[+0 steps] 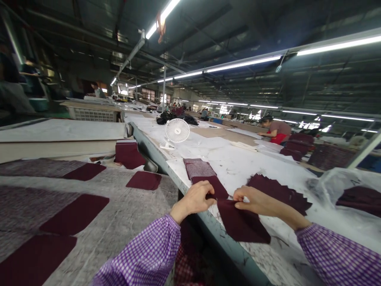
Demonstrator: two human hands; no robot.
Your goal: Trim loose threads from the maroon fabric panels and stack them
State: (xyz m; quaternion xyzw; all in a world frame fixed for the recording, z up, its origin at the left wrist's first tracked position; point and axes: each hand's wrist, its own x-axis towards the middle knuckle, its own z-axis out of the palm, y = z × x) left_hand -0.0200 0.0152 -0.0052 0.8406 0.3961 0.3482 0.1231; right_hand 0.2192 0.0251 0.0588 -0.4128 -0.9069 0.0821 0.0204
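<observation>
A dark maroon fabric piece [244, 224] lies on the white table top close to its near edge. My right hand [253, 200] pinches its upper edge between thumb and fingers. My left hand [198, 198] is closed in a pinch at the upper left corner, where this piece meets another maroon fabric piece [217, 186]. Just beyond is a small stack of speckled maroon fabric [202, 169]. Right of my right hand, a fanned pile of maroon pieces [279, 192] with zigzag edges rests on the table.
A white fan [177, 131] stands farther along the table [229, 163]. On the left, maroon pieces [77, 214] lie on a grey speckled surface [125, 226], across a dark gap. A clear plastic bag [330, 182] sits at right. A co-worker [276, 131] bends over the far side.
</observation>
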